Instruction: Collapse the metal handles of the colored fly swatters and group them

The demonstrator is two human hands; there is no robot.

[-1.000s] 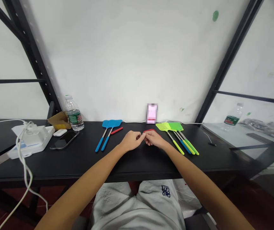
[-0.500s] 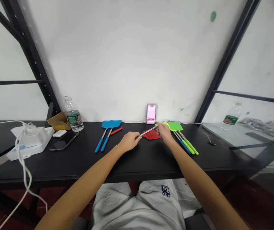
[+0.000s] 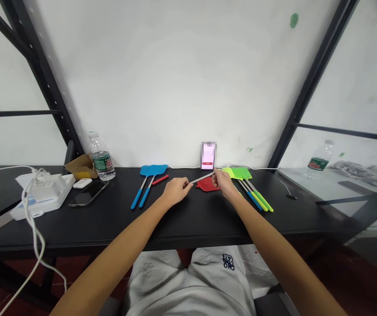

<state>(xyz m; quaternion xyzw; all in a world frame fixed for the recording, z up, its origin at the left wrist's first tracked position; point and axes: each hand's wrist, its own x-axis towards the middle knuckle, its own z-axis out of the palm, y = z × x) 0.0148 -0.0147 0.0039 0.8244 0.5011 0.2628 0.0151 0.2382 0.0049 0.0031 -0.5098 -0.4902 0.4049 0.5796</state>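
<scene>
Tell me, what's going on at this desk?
Someone is holding a thin silver metal rod between both bare hands, the left hand at one end and the right hand at the other. A flat red swatter head lies beside it on the black table. Two blue fly swatters and a short red stick lie to the left, overlapping green and yellow-green fly swatters to the right.
</scene>
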